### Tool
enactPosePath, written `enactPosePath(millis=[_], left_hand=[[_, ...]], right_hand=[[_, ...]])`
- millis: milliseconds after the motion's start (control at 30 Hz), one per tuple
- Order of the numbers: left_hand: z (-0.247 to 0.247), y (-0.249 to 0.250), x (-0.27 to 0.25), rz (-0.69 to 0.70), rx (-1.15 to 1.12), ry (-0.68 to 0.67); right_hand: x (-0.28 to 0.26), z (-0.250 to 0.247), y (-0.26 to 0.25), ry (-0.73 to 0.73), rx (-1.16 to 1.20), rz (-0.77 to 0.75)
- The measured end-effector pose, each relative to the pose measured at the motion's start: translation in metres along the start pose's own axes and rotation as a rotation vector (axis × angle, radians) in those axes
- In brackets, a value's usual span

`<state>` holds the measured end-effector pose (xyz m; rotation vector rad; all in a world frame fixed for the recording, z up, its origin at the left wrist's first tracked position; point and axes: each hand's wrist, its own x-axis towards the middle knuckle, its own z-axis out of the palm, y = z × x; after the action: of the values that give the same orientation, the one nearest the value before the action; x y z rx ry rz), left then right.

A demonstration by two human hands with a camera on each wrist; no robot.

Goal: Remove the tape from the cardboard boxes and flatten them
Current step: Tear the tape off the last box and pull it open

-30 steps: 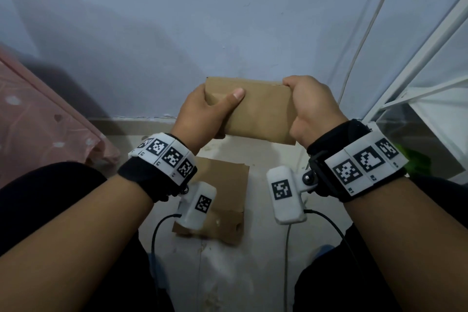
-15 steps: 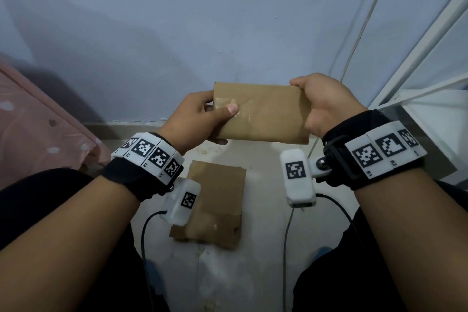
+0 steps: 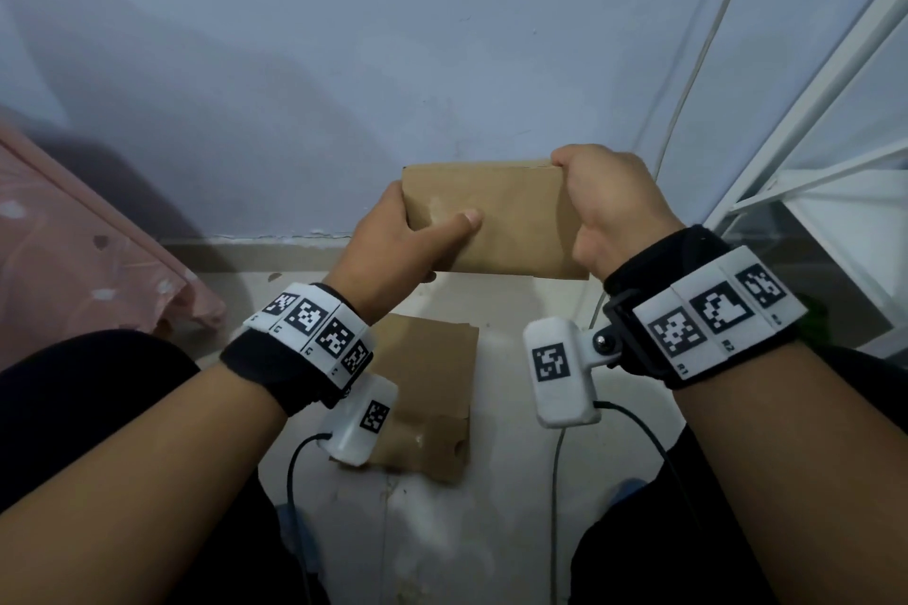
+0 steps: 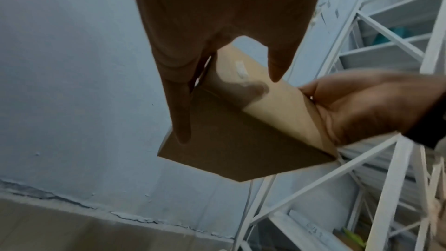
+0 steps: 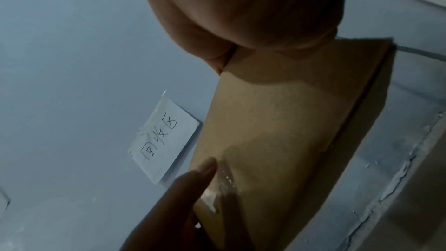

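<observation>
A small brown cardboard box (image 3: 516, 221) is held up in front of the wall, between both hands. My left hand (image 3: 393, 251) grips its left end, with the thumb (image 3: 462, 224) lying across the near face and the fingers behind. My right hand (image 3: 609, 206) is curled round the right end. Clear tape (image 5: 226, 178) shines on the box face beside the left thumb tip (image 5: 207, 165). In the left wrist view the box (image 4: 241, 136) shows a dark underside. A flattened piece of cardboard (image 3: 432, 388) lies on the floor below my wrists.
A pale blue wall (image 3: 344, 64) stands close ahead, with a paper label (image 5: 164, 140) taped to it. White metal shelving (image 3: 810, 152) rises at the right. Pink fabric (image 3: 73, 251) lies at the left. Cables (image 3: 555, 481) run over the pale floor between my legs.
The box has shifted slightly to the right and turned level. My left thumb has slid along the near face and now lies flatter across it. Both hands keep their hold.
</observation>
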<state>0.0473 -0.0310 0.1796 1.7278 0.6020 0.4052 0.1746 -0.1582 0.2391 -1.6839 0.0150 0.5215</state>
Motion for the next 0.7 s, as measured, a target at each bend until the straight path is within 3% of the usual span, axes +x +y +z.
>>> enactPosePath(millis=[433, 700], left_hand=[[0.0053, 0.0038, 0.001, 0.017, -0.07, 0.096], [0.0068, -0.0016, 0.0021, 0.007, 0.039, 0.146]], right_hand=[[-0.0059, 0.0097, 0.0096, 0.002, 0.105, -0.028], [-0.0078, 0.0101, 0.0101, 0.016, 0.087, -0.044]])
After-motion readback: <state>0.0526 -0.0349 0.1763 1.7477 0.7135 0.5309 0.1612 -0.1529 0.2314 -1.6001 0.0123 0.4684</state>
